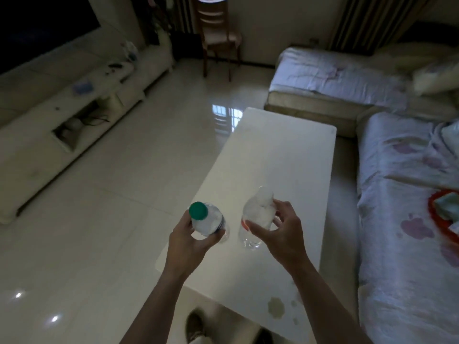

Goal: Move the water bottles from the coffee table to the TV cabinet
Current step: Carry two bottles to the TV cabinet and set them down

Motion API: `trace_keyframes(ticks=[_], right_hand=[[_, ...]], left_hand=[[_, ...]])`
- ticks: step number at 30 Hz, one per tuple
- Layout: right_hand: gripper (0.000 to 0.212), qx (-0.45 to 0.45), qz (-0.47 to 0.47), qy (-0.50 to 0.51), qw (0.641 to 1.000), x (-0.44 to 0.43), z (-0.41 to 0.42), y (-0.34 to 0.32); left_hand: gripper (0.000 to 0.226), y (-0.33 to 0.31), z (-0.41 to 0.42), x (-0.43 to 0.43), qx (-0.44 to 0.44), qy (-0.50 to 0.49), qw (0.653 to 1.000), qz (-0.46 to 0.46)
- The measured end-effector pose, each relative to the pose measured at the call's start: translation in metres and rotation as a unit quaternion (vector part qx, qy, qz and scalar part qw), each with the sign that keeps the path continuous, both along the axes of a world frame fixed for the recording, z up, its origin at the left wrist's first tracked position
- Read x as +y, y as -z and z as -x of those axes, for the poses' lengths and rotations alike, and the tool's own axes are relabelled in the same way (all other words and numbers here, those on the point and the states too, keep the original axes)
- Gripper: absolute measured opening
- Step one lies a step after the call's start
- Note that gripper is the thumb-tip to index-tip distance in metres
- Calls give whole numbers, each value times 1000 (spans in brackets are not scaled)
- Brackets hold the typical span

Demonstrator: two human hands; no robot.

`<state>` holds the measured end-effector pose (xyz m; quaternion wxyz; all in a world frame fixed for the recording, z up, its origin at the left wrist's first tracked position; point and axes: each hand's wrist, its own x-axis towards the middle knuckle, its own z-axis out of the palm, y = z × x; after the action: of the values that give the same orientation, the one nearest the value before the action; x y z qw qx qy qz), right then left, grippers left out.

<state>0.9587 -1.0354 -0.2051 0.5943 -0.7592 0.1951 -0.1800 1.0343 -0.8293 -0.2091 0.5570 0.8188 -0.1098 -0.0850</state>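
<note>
Two bare forearms without sleeves, left hand [185, 238] and right hand [280, 232] ringless, dark shoes [196, 324] below.

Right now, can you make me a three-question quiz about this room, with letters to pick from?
1. Where is the TV cabinet?
A. on the person's left
B. on the person's right
C. under the coffee table

2. What colour is the cap on the left hand's bottle?
A. red
B. green
C. yellow

3. What are the hands doing?
A. each holds a bottle
B. both lie flat on the table
C. both hold one bottle together

Answers:
1. A: it runs along the left wall, across the floor from the coffee table.
2. B: the round cap is plainly green.
3. A: the left hand grips the capped bottle, the right hand the clear bottle.
</note>
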Motion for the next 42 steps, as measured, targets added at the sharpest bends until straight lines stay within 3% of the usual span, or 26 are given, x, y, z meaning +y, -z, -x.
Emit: trace_keyframes(ticks=[5,12,17,26,36,42], right_hand=[[61,-58,3,-81,995,42,-14,-50],[65,-54,47,-150,986,146,-47,-77],[60,-73,25,-171,982,248,-65,-93],[62,-71,43,-268,960,409,-103,-103],[60,-58,85,-292,951,468,-178,-98],[65,-78,48,-305,948,496,-263,-99]], left_hand=[[52,-50,20,51,-5,-67,992,110],[47,-84,35,154,-40,-150,974,163],[41,-97,36,254,-49,-199,965,162],[48,-106,25,408,-72,-241,958,137],[47,-91,-44,460,-54,-281,949,131],[44,-101,-125,481,-62,-294,950,88]])
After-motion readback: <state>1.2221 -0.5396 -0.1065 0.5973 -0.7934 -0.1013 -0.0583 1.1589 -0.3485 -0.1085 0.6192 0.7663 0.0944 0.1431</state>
